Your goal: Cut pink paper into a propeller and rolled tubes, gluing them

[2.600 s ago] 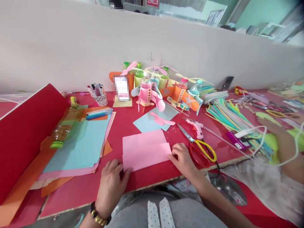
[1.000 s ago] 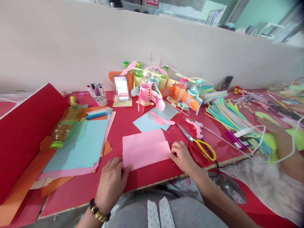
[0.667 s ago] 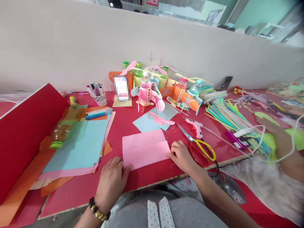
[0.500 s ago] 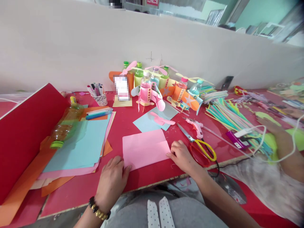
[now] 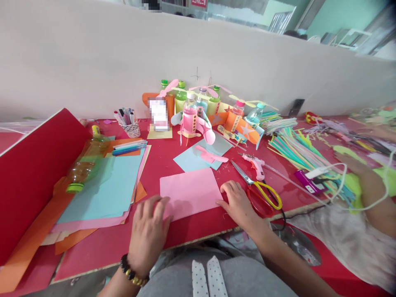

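Note:
A sheet of pink paper [image 5: 190, 194], which looks folded, lies flat on the red table near its front edge. My left hand [image 5: 150, 229] is at the paper's left edge, fingers apart and fingertips over its lower left corner. At the right edge rests my right hand [image 5: 236, 206], thumb and forefinger apart by the paper's side. Just beyond the paper are a pink paper propeller [image 5: 212, 156] and a light blue sheet [image 5: 185, 159]. Scissors [image 5: 262, 194] with red and yellow handles lie right of my right hand, below a pink glue gun [image 5: 255, 165].
Decorated bottle planes [image 5: 189, 117] stand along the wall beside a propped phone [image 5: 159, 115]. At left are stacked coloured paper [image 5: 102, 194], a plastic bottle [image 5: 88, 159], pens [image 5: 130, 147] and a pen cup [image 5: 131, 130]. Coloured strips [image 5: 297, 150] and another person's arm [image 5: 371, 185] are at right.
My left hand has lifted a little and shifted right, its fingers now reaching over the pink paper's corner. My right hand's fingers have opened slightly. The paper lies almost where it was.

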The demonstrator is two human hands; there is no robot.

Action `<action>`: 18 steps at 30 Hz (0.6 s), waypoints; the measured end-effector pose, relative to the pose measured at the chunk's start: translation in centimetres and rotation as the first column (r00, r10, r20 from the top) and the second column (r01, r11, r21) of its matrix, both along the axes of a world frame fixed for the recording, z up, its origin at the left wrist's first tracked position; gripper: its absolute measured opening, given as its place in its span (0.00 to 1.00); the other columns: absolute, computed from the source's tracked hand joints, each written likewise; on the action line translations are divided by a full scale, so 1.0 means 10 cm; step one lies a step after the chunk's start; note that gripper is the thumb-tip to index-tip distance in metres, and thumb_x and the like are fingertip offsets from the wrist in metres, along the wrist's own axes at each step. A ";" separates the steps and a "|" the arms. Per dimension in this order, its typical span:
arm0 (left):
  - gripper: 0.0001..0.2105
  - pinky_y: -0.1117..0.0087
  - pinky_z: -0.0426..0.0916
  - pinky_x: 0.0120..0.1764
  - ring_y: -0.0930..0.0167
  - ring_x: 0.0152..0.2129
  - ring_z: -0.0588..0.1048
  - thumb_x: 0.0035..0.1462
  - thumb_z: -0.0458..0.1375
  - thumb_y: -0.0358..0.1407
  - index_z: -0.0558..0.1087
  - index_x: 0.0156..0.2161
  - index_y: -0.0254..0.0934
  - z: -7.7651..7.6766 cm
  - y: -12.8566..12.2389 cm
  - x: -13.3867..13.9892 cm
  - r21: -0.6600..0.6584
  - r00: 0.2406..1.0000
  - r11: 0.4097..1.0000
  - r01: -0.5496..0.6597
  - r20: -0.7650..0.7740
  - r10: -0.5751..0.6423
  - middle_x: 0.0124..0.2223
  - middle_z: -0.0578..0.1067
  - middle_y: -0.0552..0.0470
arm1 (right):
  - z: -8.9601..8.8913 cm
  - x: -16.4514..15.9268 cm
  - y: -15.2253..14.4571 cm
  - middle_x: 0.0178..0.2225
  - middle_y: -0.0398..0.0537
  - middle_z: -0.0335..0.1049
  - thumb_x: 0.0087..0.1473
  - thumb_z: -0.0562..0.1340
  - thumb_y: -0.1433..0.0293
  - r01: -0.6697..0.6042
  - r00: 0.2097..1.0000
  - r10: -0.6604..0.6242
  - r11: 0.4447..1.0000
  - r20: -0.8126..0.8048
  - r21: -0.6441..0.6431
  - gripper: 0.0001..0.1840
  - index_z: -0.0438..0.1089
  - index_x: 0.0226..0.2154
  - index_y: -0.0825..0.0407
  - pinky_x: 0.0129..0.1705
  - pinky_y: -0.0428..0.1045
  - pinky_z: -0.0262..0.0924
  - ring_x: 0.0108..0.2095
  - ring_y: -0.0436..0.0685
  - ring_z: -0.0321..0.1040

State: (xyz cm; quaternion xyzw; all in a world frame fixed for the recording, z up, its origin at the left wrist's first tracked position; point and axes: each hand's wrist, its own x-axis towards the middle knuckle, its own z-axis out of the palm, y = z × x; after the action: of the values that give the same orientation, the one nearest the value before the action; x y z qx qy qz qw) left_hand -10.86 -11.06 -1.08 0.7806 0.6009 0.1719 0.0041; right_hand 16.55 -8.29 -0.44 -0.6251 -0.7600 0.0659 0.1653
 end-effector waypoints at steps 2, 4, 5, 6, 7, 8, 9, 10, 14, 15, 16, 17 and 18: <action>0.22 0.60 0.61 0.48 0.63 0.44 0.64 0.54 0.45 0.24 0.63 0.54 0.41 0.00 -0.02 0.08 -0.063 0.982 0.980 0.190 0.004 -0.191 0.49 0.66 0.45 | 0.02 -0.05 -0.03 0.35 0.47 0.62 0.47 0.64 0.71 -0.021 1.000 0.020 1.000 0.022 0.005 0.10 0.61 0.31 0.50 0.38 0.52 0.53 0.37 0.58 0.57; 0.28 0.63 0.62 0.46 0.66 0.43 0.64 0.52 0.43 0.20 0.59 0.57 0.43 -0.02 -0.04 0.17 -0.146 0.938 0.927 0.345 0.029 -0.345 0.50 0.66 0.46 | 0.02 -0.08 -0.06 0.34 0.47 0.62 0.49 0.62 0.74 -0.061 0.998 0.061 0.998 0.035 -0.008 0.07 0.61 0.29 0.50 0.38 0.51 0.53 0.37 0.57 0.57; 0.30 0.64 0.63 0.46 0.66 0.43 0.64 0.52 0.43 0.20 0.57 0.59 0.44 -0.03 -0.04 0.20 -0.181 0.925 0.908 0.378 0.027 -0.380 0.50 0.66 0.47 | 0.01 -0.09 -0.07 0.33 0.47 0.62 0.50 0.61 0.75 -0.079 0.996 0.080 0.997 0.036 -0.017 0.07 0.61 0.28 0.50 0.38 0.51 0.52 0.37 0.57 0.56; 0.31 0.64 0.63 0.46 0.66 0.44 0.64 0.51 0.43 0.20 0.55 0.60 0.45 -0.03 -0.05 0.23 -0.209 0.918 0.897 0.390 0.013 -0.396 0.51 0.66 0.47 | 0.00 -0.09 -0.08 0.33 0.46 0.62 0.51 0.60 0.76 -0.092 0.995 0.093 0.995 0.035 -0.025 0.06 0.61 0.28 0.50 0.38 0.51 0.52 0.36 0.57 0.56; 0.32 0.63 0.63 0.46 0.65 0.44 0.63 0.51 0.44 0.20 0.54 0.60 0.46 -0.04 -0.06 0.25 -0.227 0.917 0.894 0.386 -0.011 -0.399 0.52 0.65 0.48 | -0.01 -0.09 -0.09 0.33 0.46 0.62 0.52 0.59 0.76 -0.102 0.994 0.103 0.994 0.032 -0.031 0.06 0.61 0.28 0.50 0.38 0.51 0.52 0.36 0.57 0.56; 0.33 0.62 0.62 0.47 0.64 0.45 0.62 0.50 0.45 0.20 0.53 0.61 0.47 -0.04 -0.07 0.27 -0.237 0.917 0.895 0.378 -0.038 -0.397 0.53 0.64 0.48 | -0.02 -0.09 -0.10 0.33 0.46 0.63 0.53 0.58 0.75 -0.106 0.994 0.107 0.994 0.029 -0.034 0.05 0.62 0.28 0.50 0.38 0.51 0.51 0.36 0.56 0.56; 0.34 0.60 0.62 0.47 0.63 0.46 0.61 0.49 0.46 0.21 0.53 0.61 0.48 -0.04 -0.08 0.28 -0.239 0.917 0.898 0.369 -0.061 -0.393 0.54 0.63 0.48 | -0.04 -0.08 -0.11 0.33 0.46 0.63 0.54 0.57 0.75 -0.106 0.994 0.107 0.994 0.028 -0.033 0.05 0.62 0.28 0.50 0.38 0.51 0.51 0.36 0.56 0.56; 0.34 0.59 0.62 0.47 0.62 0.47 0.61 0.49 0.47 0.22 0.54 0.60 0.49 -0.05 -0.10 0.29 -0.236 0.917 0.901 0.363 -0.077 -0.390 0.55 0.62 0.48 | -0.05 -0.08 -0.11 0.33 0.46 0.63 0.54 0.57 0.75 -0.106 0.994 0.107 0.994 0.029 -0.031 0.05 0.62 0.29 0.50 0.38 0.51 0.51 0.36 0.56 0.56; 0.30 0.55 0.60 0.47 0.59 0.47 0.59 0.49 0.51 0.28 0.57 0.58 0.50 -0.05 -0.14 0.32 -0.214 0.925 0.912 0.350 -0.078 -0.373 0.55 0.61 0.46 | -0.07 -0.07 -0.13 0.32 0.47 0.63 0.56 0.55 0.74 -0.108 0.994 0.109 0.994 0.033 -0.007 0.05 0.63 0.28 0.51 0.38 0.51 0.50 0.36 0.57 0.56; 0.29 0.55 0.60 0.47 0.59 0.47 0.60 0.49 0.52 0.29 0.58 0.58 0.50 -0.05 -0.14 0.33 -0.207 0.927 0.915 0.347 -0.073 -0.368 0.55 0.61 0.46 | -0.07 -0.08 -0.13 0.32 0.47 0.63 0.56 0.55 0.74 -0.109 0.993 0.108 0.994 0.035 -0.001 0.06 0.63 0.29 0.51 0.38 0.51 0.50 0.36 0.57 0.56; 0.28 0.56 0.60 0.47 0.59 0.47 0.60 0.50 0.52 0.29 0.59 0.58 0.50 -0.05 -0.15 0.34 -0.201 0.930 0.918 0.343 -0.069 -0.362 0.54 0.61 0.46 | -0.07 -0.08 -0.13 0.32 0.47 0.63 0.56 0.55 0.74 -0.108 0.993 0.108 0.994 0.040 0.003 0.06 0.63 0.29 0.51 0.38 0.51 0.50 0.37 0.57 0.56; 0.28 0.56 0.60 0.47 0.59 0.47 0.60 0.50 0.52 0.30 0.60 0.57 0.50 -0.05 -0.15 0.35 -0.194 0.933 0.922 0.336 -0.067 -0.354 0.54 0.61 0.46 | -0.07 -0.08 -0.13 0.32 0.47 0.63 0.56 0.55 0.73 -0.107 0.993 0.106 0.994 0.046 0.007 0.06 0.63 0.29 0.51 0.38 0.51 0.50 0.37 0.57 0.55; 0.27 0.56 0.60 0.47 0.59 0.47 0.60 0.50 0.52 0.30 0.60 0.57 0.50 -0.05 -0.15 0.35 -0.189 0.935 0.925 0.331 -0.066 -0.348 0.54 0.61 0.46 | -0.07 -0.08 -0.14 0.32 0.47 0.63 0.57 0.54 0.73 -0.106 0.993 0.106 0.994 0.055 0.009 0.06 0.63 0.28 0.51 0.38 0.52 0.50 0.37 0.57 0.55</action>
State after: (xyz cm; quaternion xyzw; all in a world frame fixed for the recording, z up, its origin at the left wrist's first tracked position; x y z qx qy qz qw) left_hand -7.35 -12.59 -1.63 0.8770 0.4688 0.0763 0.0728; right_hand 15.72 -9.66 -1.15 -0.5845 -0.7967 0.0529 0.1443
